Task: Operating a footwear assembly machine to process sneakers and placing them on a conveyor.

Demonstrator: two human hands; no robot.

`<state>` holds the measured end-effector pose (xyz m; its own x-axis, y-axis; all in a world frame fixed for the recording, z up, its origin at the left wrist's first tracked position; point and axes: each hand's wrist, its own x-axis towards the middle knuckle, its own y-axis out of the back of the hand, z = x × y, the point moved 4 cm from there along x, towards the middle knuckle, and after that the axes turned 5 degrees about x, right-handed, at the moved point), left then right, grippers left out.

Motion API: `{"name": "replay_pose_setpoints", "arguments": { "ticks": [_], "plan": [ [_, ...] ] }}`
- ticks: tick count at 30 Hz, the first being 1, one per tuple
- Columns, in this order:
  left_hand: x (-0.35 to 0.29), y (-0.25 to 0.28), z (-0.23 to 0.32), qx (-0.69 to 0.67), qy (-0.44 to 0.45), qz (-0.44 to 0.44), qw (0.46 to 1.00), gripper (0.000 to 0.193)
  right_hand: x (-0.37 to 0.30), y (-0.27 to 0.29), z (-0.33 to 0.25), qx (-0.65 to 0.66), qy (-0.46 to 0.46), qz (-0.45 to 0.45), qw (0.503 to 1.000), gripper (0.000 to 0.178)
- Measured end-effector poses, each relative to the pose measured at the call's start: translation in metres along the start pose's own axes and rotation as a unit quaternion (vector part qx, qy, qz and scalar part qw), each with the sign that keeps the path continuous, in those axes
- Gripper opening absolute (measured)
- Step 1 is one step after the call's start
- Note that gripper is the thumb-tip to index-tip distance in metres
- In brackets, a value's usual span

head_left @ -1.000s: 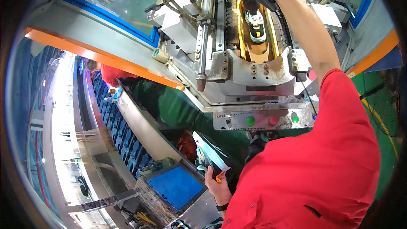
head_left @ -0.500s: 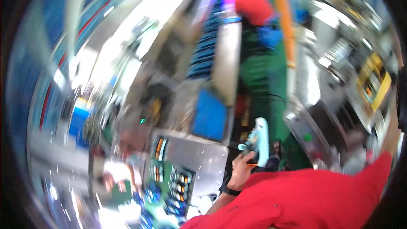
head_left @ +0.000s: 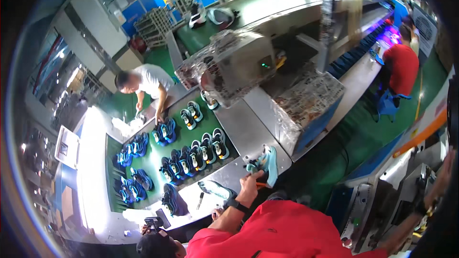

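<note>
My left hand (head_left: 250,185), with a black band at the wrist, is closed around a pale blue and dark shoe (head_left: 271,165) over the corner of a metal bench (head_left: 232,172). Something orange shows by my fingers, too small to name. Out at the right rim, my right hand (head_left: 437,181) reaches toward grey machinery; its fingers are too unclear to read. Left of my left hand, a pale shoe (head_left: 216,189) lies on its side on the bright tabletop. Beyond it, several dark shoes (head_left: 207,148) with pale soles stand in rows on a green surface.
Across the table, a person in white (head_left: 152,81) bends over the shoes. Another person's dark-haired head (head_left: 158,245) is at the lower left. A plastic-wrapped machine (head_left: 239,62) and a wrapped blue box (head_left: 311,110) flank the conveyor. A person in red (head_left: 401,64) sits far right.
My view has swung left and steadied, bringing the shoe rows and the person in white into clear sight. My left hand keeps its hold on the shoe.
</note>
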<state>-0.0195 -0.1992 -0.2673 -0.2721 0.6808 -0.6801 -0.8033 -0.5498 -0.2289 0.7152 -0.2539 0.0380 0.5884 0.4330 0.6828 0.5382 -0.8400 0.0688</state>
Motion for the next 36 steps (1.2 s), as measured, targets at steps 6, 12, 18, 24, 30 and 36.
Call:
{"name": "replay_pose_setpoints", "arguments": {
  "ticks": [6, 12, 18, 24, 30, 36],
  "plan": [
    [0.107, 0.043, 0.102, -0.04, -0.109, 0.067, 0.991, 0.027, -0.023, -0.426, -0.235, -0.152, 0.476, -0.256, 0.827, 0.034],
    [0.247, 0.099, 0.19, -0.088, -0.091, 0.174, 0.977, 0.031, -0.095, -0.692, -0.355, -0.118, 0.665, -0.369, 0.638, 0.062],
    [0.401, 0.151, 0.274, -0.017, -0.165, 0.224, 0.96, 0.038, -0.14, -0.826, -0.379, -0.067, 0.753, -0.432, 0.491, 0.057],
    [0.497, 0.194, 0.321, 0.314, -0.343, 0.378, 0.801, 0.058, -0.162, -0.892, -0.372, -0.051, 0.734, -0.466, 0.491, 0.038],
    [0.458, 0.181, 0.239, 0.325, -0.438, 0.358, 0.757, 0.064, -0.182, -0.918, -0.388, -0.035, 0.735, -0.442, 0.513, 0.051],
    [0.29, 0.074, 0.153, 0.048, -0.286, 0.059, 0.955, 0.027, -0.164, -0.899, -0.397, 0.097, 0.788, -0.182, 0.58, 0.039]
  ]
}}
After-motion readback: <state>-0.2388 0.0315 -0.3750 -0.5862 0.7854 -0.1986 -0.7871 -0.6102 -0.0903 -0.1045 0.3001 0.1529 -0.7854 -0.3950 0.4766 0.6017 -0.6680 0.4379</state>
